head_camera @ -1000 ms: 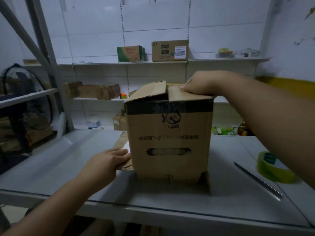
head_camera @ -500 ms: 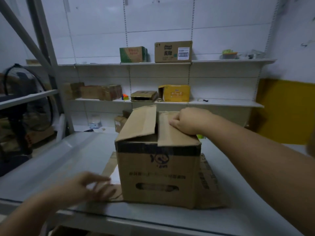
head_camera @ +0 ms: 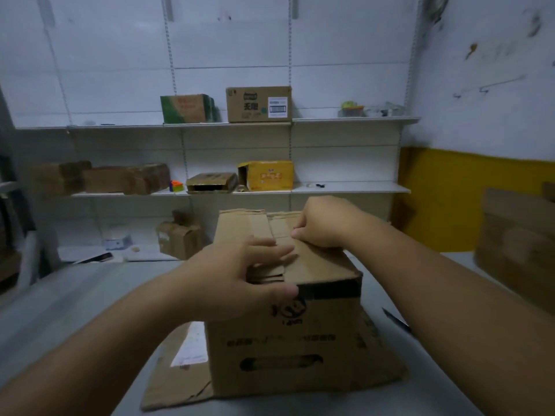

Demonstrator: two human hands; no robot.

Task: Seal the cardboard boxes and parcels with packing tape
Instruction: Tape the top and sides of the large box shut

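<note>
Item: cardboard box (head_camera: pixel 288 340), brown, upright at the middle of the grey table (head_camera: pixel 75 295), standing on a flattened cardboard sheet (head_camera: pixel 177 394) with a white paper slip (head_camera: pixel 192 346) just beside its left wall. Condition: an old black tape band (head_camera: pixel 330 291) runs round the upper edge; the top seam carries no fresh tape. Left flap (head_camera: pixel 240 226) and right flap (head_camera: pixel 318 265) are folded nearly flat, with layered inner flaps showing at the near edge. Left hand (head_camera: pixel 237 283): fingers spread and straight across the left flap, thumb against the front face, pressing down. Right hand (head_camera: pixel 326 225): fingers curled on the right flap near the seam; whether they pinch its edge or only bear on it cannot be told. Packing tape: none in view. A dark slender tool (head_camera: pixel 396 321) lies on the table, partly behind the right forearm. Progress, as judged: closing stage only; flaps almost shut, sealing not begun. Outstanding: taping this seam, then any further parcels; other boxes (head_camera: pixel 258 105) sit on the wall shelves.
</note>
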